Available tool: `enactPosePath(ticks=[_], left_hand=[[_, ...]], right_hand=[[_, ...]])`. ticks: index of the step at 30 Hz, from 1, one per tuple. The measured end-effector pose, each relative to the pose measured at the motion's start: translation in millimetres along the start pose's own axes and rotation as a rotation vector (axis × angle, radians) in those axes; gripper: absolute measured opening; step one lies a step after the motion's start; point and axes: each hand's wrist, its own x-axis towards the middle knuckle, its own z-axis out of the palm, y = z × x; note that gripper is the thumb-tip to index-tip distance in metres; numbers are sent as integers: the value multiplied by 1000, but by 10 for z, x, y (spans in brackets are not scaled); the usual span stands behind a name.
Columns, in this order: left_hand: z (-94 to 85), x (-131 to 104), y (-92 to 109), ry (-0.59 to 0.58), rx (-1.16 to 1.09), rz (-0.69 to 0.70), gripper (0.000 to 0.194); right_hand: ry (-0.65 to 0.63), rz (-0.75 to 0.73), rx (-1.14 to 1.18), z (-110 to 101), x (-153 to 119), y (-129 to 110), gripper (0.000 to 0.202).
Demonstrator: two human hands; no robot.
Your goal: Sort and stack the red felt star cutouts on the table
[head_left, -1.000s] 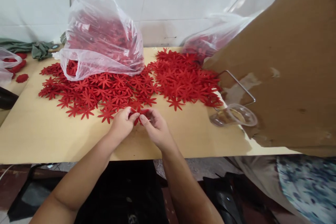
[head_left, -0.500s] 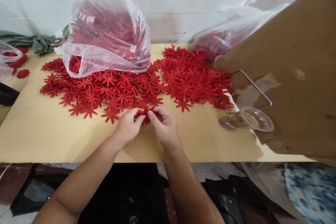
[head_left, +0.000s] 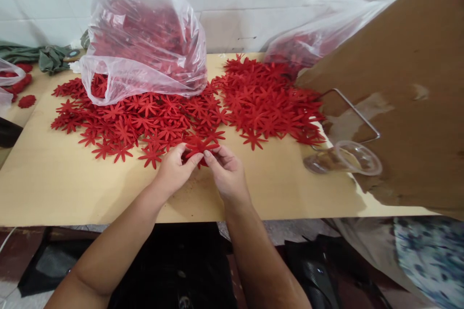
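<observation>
Between my two hands is a red flower-shaped cutout [head_left: 198, 145] with narrow petals, held just above the near edge of a pile. My left hand [head_left: 177, 166] pinches its left side with thumb and fingers. From the right, my right hand [head_left: 227, 166] grips it, the thumb pressed near the flower's middle. Both thumb tips nearly meet. Whether more than one layer is held, I cannot tell. Beyond my hands lies a wide heap of similar red flower cutouts [head_left: 123, 128], and to its right a second heap [head_left: 261, 101].
A clear plastic bag [head_left: 148, 43] full of red pieces rests on the left heap. At right, a brown cardboard panel [head_left: 409, 96] leans by a transparent plastic cup [head_left: 340, 158] lying on its side and a bent metal wire [head_left: 357, 113]. Another bag [head_left: 311, 34] stands behind.
The red flower in my hands now shows more of its petals, spread above my thumbs. Both hands stay in nearly the same place, while the view has tilted slightly.
</observation>
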Motion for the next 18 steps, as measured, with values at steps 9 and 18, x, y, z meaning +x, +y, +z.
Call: enactPosePath(ticks=[9,18], left_hand=[[6,55,36,94,-330,-116,10],[-7,50,99,231,-310,-191,17]], right_hand=[[-34,13,-63,122,-59,74,30],[-193,131,84,204,-120,128,42]])
